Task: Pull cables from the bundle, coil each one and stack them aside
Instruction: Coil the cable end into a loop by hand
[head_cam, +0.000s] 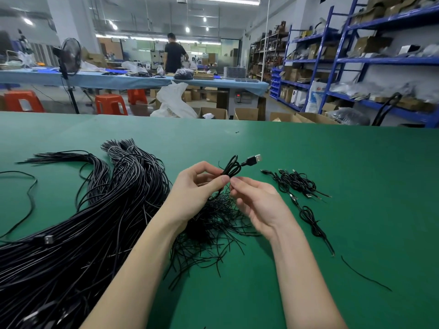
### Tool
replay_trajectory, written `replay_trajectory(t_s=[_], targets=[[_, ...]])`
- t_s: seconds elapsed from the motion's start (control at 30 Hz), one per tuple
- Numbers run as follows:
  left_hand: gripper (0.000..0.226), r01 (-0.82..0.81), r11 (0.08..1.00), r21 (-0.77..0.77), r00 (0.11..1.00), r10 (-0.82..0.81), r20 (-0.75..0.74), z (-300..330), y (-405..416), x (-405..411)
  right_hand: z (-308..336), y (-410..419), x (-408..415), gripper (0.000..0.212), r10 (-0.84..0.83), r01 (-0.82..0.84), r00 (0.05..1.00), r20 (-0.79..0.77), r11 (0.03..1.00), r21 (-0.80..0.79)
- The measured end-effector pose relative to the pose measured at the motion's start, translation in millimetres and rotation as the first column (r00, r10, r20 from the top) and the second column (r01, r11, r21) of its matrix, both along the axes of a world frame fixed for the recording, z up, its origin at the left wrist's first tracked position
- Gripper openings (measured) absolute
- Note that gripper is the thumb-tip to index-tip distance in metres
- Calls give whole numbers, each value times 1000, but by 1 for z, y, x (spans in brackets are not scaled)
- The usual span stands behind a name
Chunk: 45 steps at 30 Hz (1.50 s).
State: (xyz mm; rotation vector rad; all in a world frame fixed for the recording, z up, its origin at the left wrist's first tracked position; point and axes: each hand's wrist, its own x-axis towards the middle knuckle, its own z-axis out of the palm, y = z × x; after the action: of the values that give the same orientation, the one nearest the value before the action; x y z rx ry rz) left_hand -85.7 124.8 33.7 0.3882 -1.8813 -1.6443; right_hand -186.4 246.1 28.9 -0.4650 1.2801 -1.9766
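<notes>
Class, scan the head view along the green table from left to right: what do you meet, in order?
Large bundle of long black cables → left hand → small coiled black USB cable it holds → right hand → stack of coiled black cables.

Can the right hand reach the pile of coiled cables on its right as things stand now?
Probably yes. The pile of coiled cables lies on bare green table just beside the right hand, nothing between them; but that hand is pinching the coiled cable too.

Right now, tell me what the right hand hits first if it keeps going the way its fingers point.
The left hand; the right hand points up-left at its thumb, almost touching.
</notes>
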Motion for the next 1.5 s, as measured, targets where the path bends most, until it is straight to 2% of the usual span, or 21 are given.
replay_trajectory(t_s=[0.07, 0.1, 0.13, 0.2, 0.23, 0.27, 0.3, 0.33, 0.37, 0.4, 0.43, 0.47, 0.53, 0.73, 0.93, 1.07, 1.17, 1.27, 1.37, 1.43, 1.5], targets=[[11, -85, 995, 46, 996, 84, 32, 1, 3, -3, -3, -8, 3, 5, -180, 193, 945, -274, 981, 21], [11, -122, 987, 106, 991, 116, 59, 2, 4, -5, -5, -10, 5, 8, -258, 283, 865, -431, 959, -6], [11, -134, 972, 191, 989, 118, 93, 4, 5, -6, -9, -12, 6, 10, -323, 362, 733, -598, 930, -58], [7, -72, 916, 396, 992, 22, 128, 7, 6, -8, -16, -13, 6, 12, -389, 435, 345, -854, 873, -222], [5, -25, 877, 479, 993, -35, 115, 7, 7, -8, -20, -14, 6, 11, -399, 435, 176, -900, 852, -293], [4, 6, 854, 521, 994, -64, 92, 7, 7, -8, -22, -14, 6, 9, -407, 434, 93, -909, 838, -331], [3, 14, 855, 518, 996, -60, 72, 6, 5, -7, -23, -16, 6, 8, -413, 434, 111, -904, 838, -329], [4, 6, 874, 487, 998, -37, 54, 5, 2, -6, -22, -16, 7, 8, -414, 436, 238, -879, 854, -284], [6, -6, 897, 441, 999, -10, 35, 3, 0, -5, -18, -16, 9, 8, -401, 414, 461, -791, 886, -208], [9, -14, 920, 392, 1000, 9, 15, 3, -2, -4, -12, -16, 11, 11, -350, 346, 707, -614, 929, -131], [11, -15, 939, 344, 1000, 16, -1, 3, -3, -2, -7, -15, 13, 17, -259, 254, 883, -390, 965, -66], [12, -9, 952, 305, 1000, 14, -16, 3, -4, -2, -3, -14, 13, 23, -168, 171, 963, -209, 985, -7], [12, 13, 966, 256, 999, -1, -45, 1, -2, -2, 1, -11, 11, 29, -37, 38, 999, -25, 996, 80], [12, 44, 986, 159, 998, -36, -52, -1, 0, -3, 8, 1, 8, 21, 155, -164, 965, 211, 986, 29], [16, 73, 994, 84, 997, -72, -17, 2, -4, 2, 9, 6, 4, 18, 221, -215, 949, 224, 975, -51], [21, 90, 991, 98, 996, -90, 2, 3, -4, 4, 6, 8, 1, 15, 262, -253, 939, 221, 965, -71], [24, 128, 982, 139, 991, -130, 8, 5, -4, 6, 6, 7, 1, 19, 206, -203, 974, 97, 978, -36], [21, 148, 963, 226, 987, -159, 31, 12, -5, 8, 6, 8, 0, 16, 111, -104, 967, -228, 994, 45], [12, 85, 960, 266, 981, -128, 149, 16, -4, 7, 10, 13, -3, 9, 36, 72, 809, -586, 984, 160], [12, 11, 973, 231, 978, -58, 199, 15, -1, 3, 10, 12, -7, 16, 5, 298, 565, -825, 931, 210], [12, -55, 974, 221, 982, 12, 189, 12, 1, 0, 6, 7, -4, 17, 2, 467, 307, -952, 871, 153]])
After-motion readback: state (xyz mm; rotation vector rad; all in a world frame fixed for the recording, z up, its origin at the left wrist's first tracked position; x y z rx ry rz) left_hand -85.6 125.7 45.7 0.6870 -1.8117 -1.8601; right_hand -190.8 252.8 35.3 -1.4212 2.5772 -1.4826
